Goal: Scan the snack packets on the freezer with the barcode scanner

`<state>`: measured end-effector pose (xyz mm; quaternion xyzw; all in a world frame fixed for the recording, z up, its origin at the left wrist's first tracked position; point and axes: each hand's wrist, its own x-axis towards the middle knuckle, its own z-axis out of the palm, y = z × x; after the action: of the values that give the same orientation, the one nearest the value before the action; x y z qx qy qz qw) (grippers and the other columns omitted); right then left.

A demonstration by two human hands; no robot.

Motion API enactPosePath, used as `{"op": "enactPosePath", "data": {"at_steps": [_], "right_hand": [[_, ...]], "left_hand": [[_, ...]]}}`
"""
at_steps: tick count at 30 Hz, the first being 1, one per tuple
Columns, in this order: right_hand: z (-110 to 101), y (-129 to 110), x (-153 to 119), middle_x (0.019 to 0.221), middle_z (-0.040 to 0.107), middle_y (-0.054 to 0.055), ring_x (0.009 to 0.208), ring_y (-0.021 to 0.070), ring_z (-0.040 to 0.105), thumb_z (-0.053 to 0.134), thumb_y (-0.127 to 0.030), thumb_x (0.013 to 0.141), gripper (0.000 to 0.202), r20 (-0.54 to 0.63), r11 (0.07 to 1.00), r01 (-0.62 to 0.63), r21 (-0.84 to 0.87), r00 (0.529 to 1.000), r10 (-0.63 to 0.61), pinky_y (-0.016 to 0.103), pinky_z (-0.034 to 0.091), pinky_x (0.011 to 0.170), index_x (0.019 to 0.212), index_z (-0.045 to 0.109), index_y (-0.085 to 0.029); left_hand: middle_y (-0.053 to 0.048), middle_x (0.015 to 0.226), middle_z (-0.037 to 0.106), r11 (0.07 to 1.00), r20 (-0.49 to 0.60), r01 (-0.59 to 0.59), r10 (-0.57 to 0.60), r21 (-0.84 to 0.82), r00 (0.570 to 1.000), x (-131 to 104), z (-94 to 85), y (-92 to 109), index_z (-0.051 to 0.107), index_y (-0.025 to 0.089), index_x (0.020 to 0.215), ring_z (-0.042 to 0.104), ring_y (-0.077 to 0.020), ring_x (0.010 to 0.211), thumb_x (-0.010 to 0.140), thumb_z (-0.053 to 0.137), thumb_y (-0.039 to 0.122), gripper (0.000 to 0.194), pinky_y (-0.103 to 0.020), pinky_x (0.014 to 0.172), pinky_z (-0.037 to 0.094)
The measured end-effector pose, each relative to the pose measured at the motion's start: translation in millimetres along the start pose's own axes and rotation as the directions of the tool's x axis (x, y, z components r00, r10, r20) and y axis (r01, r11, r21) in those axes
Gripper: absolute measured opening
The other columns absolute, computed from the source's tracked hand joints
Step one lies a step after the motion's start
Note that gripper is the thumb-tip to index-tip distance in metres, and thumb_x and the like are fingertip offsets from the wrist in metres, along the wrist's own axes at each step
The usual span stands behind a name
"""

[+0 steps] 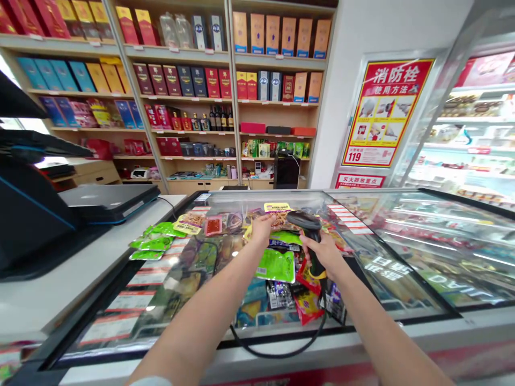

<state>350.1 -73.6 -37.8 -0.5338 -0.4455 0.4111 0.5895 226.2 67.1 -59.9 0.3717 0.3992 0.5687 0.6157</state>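
Observation:
My left hand (262, 227) has its fingers on a yellow-and-purple snack packet (277, 208) that lies on the freezer's glass lid. In my right hand (322, 247) is a black barcode scanner (312, 230), its head above the heap of packets. Around and below my hands lie a green packet (277, 265), a dark packet (280, 294) and a red packet (308, 305). To the left, a small red packet (213, 225) and another yellow packet (189, 223) rest near several green packets (153, 241).
The scanner's black cable (281, 355) loops along the freezer's front edge. A white counter (24, 300) with a dark flat device (112, 201) stands at left. Shelves of boxes (183, 53) line the back. A lit display case (475, 134) is at right.

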Motion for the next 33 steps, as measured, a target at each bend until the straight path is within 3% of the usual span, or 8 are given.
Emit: {"op": "enactPosePath", "data": {"at_steps": [4, 10, 14, 18, 22, 26, 30, 33], "right_hand": [[-14.4, -0.6, -3.1, 0.042, 0.051, -0.007, 0.036, 0.0092, 0.046, 0.074, -0.044, 0.063, 0.034, -0.028, 0.999, -0.039, -0.017, 0.999, 0.039, 0.022, 0.04, 0.037, 0.063, 0.05, -0.02], [-22.0, 1.9, -5.2, 0.046, 0.053, -0.007, 0.036, 0.0106, 0.046, 0.076, -0.044, 0.062, 0.035, -0.035, 0.999, -0.033, 0.035, 0.999, 0.034, 0.023, 0.039, 0.036, 0.074, 0.053, -0.021], [-23.9, 8.8, -4.6, 0.044, 0.052, -0.006, 0.035, 0.0108, 0.046, 0.076, -0.044, 0.063, 0.034, -0.02, 0.996, -0.074, 0.045, 0.997, 0.075, 0.025, 0.041, 0.037, 0.066, 0.05, -0.021], [-21.8, 14.7, -4.6, 0.04, 0.051, -0.004, 0.035, 0.0114, 0.046, 0.077, -0.044, 0.064, 0.036, -0.015, 0.997, -0.073, 0.036, 0.997, 0.074, 0.025, 0.039, 0.037, 0.059, 0.051, -0.021], [-8.7, 14.5, -6.6, 0.042, 0.053, -0.003, 0.036, 0.0112, 0.047, 0.077, -0.043, 0.064, 0.035, 0.004, 0.999, -0.027, 0.034, 1.0, 0.027, 0.025, 0.04, 0.038, 0.058, 0.052, -0.02], [19.0, 8.8, -8.6, 0.044, 0.053, -0.005, 0.038, 0.0101, 0.047, 0.077, -0.043, 0.063, 0.034, 0.055, 0.998, -0.051, 0.048, 0.997, 0.048, 0.024, 0.041, 0.039, 0.061, 0.053, -0.02], [55.1, 5.0, -7.0, 0.044, 0.052, -0.006, 0.038, 0.0089, 0.047, 0.075, -0.043, 0.065, 0.034, 0.164, 0.998, -0.043, 0.04, 0.986, 0.036, 0.022, 0.041, 0.04, 0.06, 0.052, -0.019], [80.8, 6.7, -3.8, 0.045, 0.052, -0.006, 0.038, 0.0085, 0.046, 0.073, -0.044, 0.066, 0.034, 0.213, 0.998, -0.045, 0.037, 0.976, 0.036, 0.022, 0.041, 0.04, 0.062, 0.051, -0.019]], "left_hand": [[0.0, 0.056, 0.063, 0.933, 0.011, -0.134, 0.138, 0.333, 0.99, -0.4, 9.8, -13.8, 0.064, 0.015, 0.06, 0.062, -0.0156, 0.06, 0.063, 0.077, 0.024, 0.016, -0.029, 0.067, 0.049], [-0.008, 0.097, 0.071, 0.521, 0.033, -0.134, 0.199, 0.843, 0.979, -15.2, 12.4, -6.2, 0.064, 0.02, 0.108, 0.065, -0.0259, 0.095, 0.062, 0.079, 0.034, 0.05, -0.036, 0.084, 0.045], [-0.014, 0.124, 0.061, 0.302, 0.095, -0.18, 0.276, 0.936, 0.957, -29.8, 17.0, -1.8, 0.058, 0.022, 0.119, 0.054, -0.0294, 0.118, 0.07, 0.073, 0.038, 0.054, -0.04, 0.095, 0.04], [-0.014, 0.128, 0.056, 0.297, 0.127, -0.218, 0.297, 0.93, 0.946, -28.9, 9.8, 7.7, 0.06, 0.021, 0.117, 0.053, -0.0277, 0.119, 0.075, 0.068, 0.037, 0.046, -0.039, 0.098, 0.04], [-0.014, 0.119, 0.06, 0.371, 0.111, -0.256, 0.371, 0.892, 0.922, -15.5, -28.5, 32.0, 0.065, 0.016, 0.107, 0.057, -0.0241, 0.112, 0.075, 0.068, 0.031, 0.035, -0.032, 0.097, 0.041], [-0.016, 0.117, 0.061, 0.38, -0.058, -0.137, 0.46, 0.915, 0.886, -0.3, -93.4, 59.9, 0.065, 0.014, 0.104, 0.056, -0.026, 0.114, 0.075, 0.067, 0.029, 0.032, -0.033, 0.097, 0.041], [-0.02, 0.127, 0.055, 0.267, -0.184, 0.048, 0.511, 0.962, 0.84, 16.3, -154.7, 78.9, 0.061, 0.014, 0.114, 0.053, -0.0305, 0.121, 0.078, 0.062, 0.034, 0.042, -0.036, 0.098, 0.039], [-0.021, 0.134, 0.051, 0.168, -0.214, 0.145, 0.537, 0.975, 0.816, 32.8, -184.1, 85.5, 0.055, 0.016, 0.123, 0.048, -0.0331, 0.125, 0.078, 0.061, 0.041, 0.053, -0.042, 0.1, 0.037]]}}
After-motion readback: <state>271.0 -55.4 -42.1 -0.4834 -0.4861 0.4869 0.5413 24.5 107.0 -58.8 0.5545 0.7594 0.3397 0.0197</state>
